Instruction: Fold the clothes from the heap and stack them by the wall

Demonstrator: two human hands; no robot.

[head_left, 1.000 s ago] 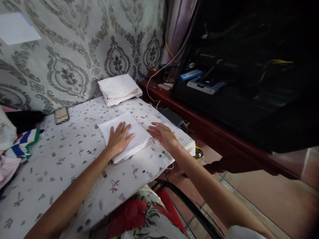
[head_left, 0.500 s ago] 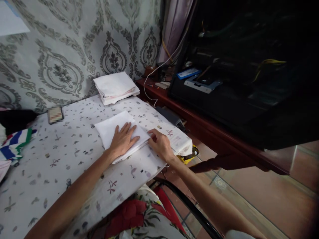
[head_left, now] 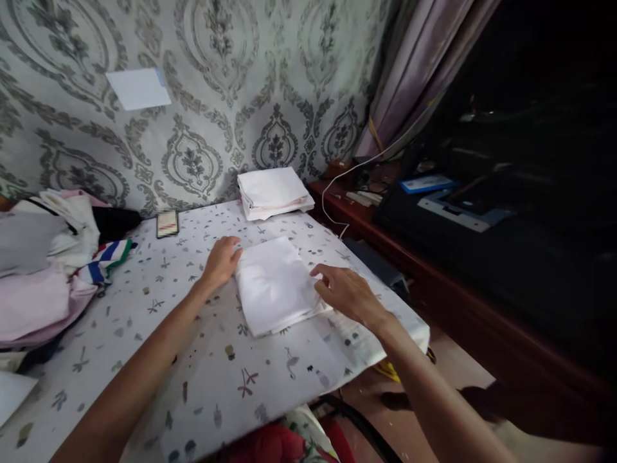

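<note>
A white cloth (head_left: 277, 283), folded into a flat, roughly square bundle, lies on the patterned tablecloth in front of me. My left hand (head_left: 222, 260) is at its upper left edge, thumb apart from the fingers, holding nothing. At the opposite edge, my right hand (head_left: 349, 294) has bent fingers and thumb pinching the cloth's right side. Behind the bundle, against the wall, is a stack of folded white cloths (head_left: 276, 193).
Heaped clothes (head_left: 43, 283) cover the table's left side. A small dark-framed item (head_left: 167, 224), its face blurred, lies near the wall. Right of the table stands a dark red wooden cabinet (head_left: 434, 283) with a large black screen; a white cable (head_left: 324, 199) hangs down there.
My left hand has lifted off the top of the folded cloth and moved to its left edge. My right hand stays at the right edge. The view has turned left, showing more clothes.
</note>
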